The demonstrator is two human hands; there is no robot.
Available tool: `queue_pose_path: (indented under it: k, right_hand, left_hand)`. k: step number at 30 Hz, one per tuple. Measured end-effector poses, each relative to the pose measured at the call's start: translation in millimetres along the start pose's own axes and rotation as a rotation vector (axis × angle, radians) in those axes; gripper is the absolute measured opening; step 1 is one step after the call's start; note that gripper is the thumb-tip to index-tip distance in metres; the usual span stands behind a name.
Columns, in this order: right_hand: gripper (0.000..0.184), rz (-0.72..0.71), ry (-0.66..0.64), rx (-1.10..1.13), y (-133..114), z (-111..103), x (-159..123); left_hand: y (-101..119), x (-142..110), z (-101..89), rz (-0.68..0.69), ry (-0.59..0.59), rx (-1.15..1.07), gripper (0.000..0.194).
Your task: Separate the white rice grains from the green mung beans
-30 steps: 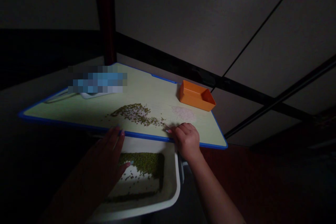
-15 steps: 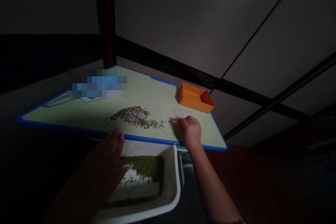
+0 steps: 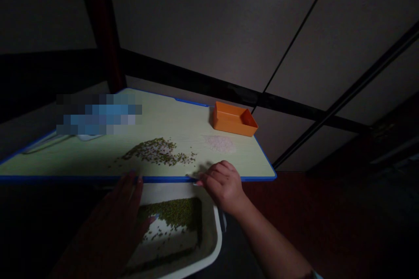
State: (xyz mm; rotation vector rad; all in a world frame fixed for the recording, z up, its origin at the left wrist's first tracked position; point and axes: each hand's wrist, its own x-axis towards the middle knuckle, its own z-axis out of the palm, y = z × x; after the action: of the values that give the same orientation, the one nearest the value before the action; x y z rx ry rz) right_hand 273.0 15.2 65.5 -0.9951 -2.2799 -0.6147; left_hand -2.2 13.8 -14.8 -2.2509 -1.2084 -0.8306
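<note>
My left hand (image 3: 119,209) lies in shadow, its fingers stretched to the blue front edge of the pale table board (image 3: 183,122) and its thumb apart over a white tub (image 3: 214,244). In the tub is a layer of green beans (image 3: 178,213), likely mung beans. Closed in a pinch, my right hand (image 3: 225,183) is at the board's front edge with a small thin pale tool (image 3: 191,177), whose kind I cannot make out. Beyond it lie a mixed pile of green beans and white grains (image 3: 155,150) and, to the right, a patch of white grains (image 3: 219,143).
An orange rectangular box (image 3: 232,122) stands at the board's back right corner. At the left, a blurred-out blue device (image 3: 104,115) with a cable rests on the board. Dark-lined wall panels (image 3: 212,30) rise behind, and a reddish floor (image 3: 281,209) shows at the right.
My right hand first went up toward the white grains with the tool, then came back down to the front edge. The left hand keeps its place at the edge. The view has shifted.
</note>
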Motion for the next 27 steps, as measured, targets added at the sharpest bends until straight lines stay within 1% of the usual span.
queue_pose_path:
  k: [4, 7, 10, 14, 19, 20, 24, 27]
  right_hand:
    - [0.022, -0.016, -0.046, -0.022, -2.4, 7.1, 13.8]
    - [0.025, -0.018, -0.028, -0.061, -2.1, 11.1, 24.1]
    - [0.023, -0.010, -0.022, -0.106, -0.9, 14.8, 29.4]
    - [0.020, 0.053, -0.046, -0.157, 3.8, 18.3, 27.8]
    - [0.022, 0.099, -0.040, -0.194, 14.1, 17.6, 18.7]
    - [0.022, 0.099, -0.034, -0.194, 16.5, 16.9, 16.8]
    - [0.022, 0.108, 0.010, -0.172, 27.8, 12.0, 11.9]
    - [0.021, 0.192, 0.027, -0.167, 39.7, 5.9, 12.6]
  left_hand:
    - [0.4, -0.1, -0.7, -0.045, -0.042, -0.032, 0.082]
    - [-1.3, 0.1, -0.5, -0.013, -0.029, 0.002, 0.083]
    - [-3.7, -0.3, -0.1, 0.021, -0.047, 0.015, 0.084]
    - [-4.9, -1.0, -0.6, 0.012, -0.028, 0.015, 0.084]
    - [-5.8, -2.8, -0.9, 0.006, -0.070, 0.017, 0.085]
    - [-6.1, -3.2, -0.4, 0.009, -0.053, 0.025, 0.085]
    - [-6.2, -3.2, 1.3, 0.044, -0.058, 0.042, 0.086]
    - [-4.3, -1.4, 0.2, 0.017, -0.055, 0.035, 0.084]
